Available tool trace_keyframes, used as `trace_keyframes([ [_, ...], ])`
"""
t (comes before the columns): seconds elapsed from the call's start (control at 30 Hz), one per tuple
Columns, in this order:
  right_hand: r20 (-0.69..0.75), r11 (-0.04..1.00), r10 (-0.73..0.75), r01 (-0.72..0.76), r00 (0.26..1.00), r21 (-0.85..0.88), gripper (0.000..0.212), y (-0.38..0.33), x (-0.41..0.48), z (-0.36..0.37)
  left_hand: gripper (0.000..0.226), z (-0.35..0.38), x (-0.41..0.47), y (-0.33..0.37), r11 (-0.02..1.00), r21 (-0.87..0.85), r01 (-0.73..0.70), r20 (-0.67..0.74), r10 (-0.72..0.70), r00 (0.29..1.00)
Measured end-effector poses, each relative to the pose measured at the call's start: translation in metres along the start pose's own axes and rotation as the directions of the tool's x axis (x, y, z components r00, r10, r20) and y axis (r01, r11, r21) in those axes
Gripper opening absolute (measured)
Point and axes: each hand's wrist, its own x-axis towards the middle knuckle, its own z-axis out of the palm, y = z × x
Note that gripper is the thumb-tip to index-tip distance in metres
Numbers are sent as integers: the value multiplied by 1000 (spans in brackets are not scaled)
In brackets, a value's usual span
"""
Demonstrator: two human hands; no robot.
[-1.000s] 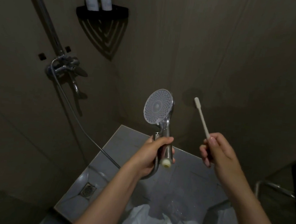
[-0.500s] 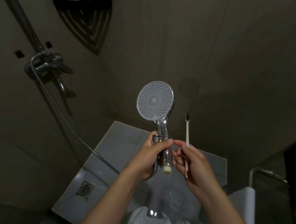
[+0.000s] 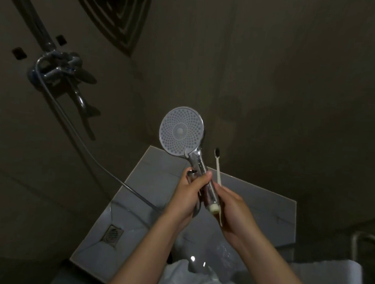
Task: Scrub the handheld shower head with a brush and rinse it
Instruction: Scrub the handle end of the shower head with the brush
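Dim shower stall. Dark wall [image 3: 275,81] fills most of the view. Grey tiled floor [image 3: 255,204] below, a wedge between the walls. White cloth [image 3: 194,282] at the bottom edge.

Pipe [image 3: 31,13] runs up the wall at upper left, down to a chrome mixer [image 3: 56,66]. Hose [image 3: 88,152] drops from the mixer and sweeps right toward the hands, passing out of sight behind the left wrist.

Shower head [image 3: 179,131] held up mid-frame, over the floor. Its round pale spray face is turned to the camera, the chrome handle slanting down to the right, with a cream plug at the bottom end.

Left hand [image 3: 187,195] grips the handle: fingers curled round it from behind, thumb laid across the front.

Right hand [image 3: 235,209] just beside it, fingers bunched, pinching the brush low on its stem. Cannot tell if this hand touches the handle.

Brush [image 3: 218,168] thin, pale, near upright, dark bristles on top. It stands just right of the handle, bristles below the spray face and apart from it.

Square drain [image 3: 113,233] in the floor at lower left.
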Motion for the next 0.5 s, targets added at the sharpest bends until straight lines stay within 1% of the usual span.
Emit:
trace_keyframes([
  [0.1, 1, 1000, 22, -22, 1000, 7, 25, 1, 33, 27, 25, -27, 28, 18, 999, 47, -4, -23, 5, 1000],
  [0.17, -8, 999, 33, -33, 999, -33, 25, 4, 59, 48, 12, -48, 47, 32, 996, 89, -11, -19, 13, 1000],
  [0.2, -8, 997, 35, -36, 999, -64, 25, 6, 71, 61, 10, -59, 55, 39, 994, 109, -13, -21, 15, 1000],
  [0.27, -8, 992, 55, -55, 998, -115, 26, 16, 95, 84, 12, -80, 70, 52, 988, 153, -11, -39, 17, 999],
  [0.37, 11, 986, 109, -106, 994, -131, 28, 30, 125, 115, 17, -111, 91, 68, 981, 193, -22, -96, 41, 995],
  [0.5, 36, 978, 136, -129, 990, -162, 30, 48, 155, 141, 28, -146, 111, 80, 983, 181, -7, -152, 35, 988],
])
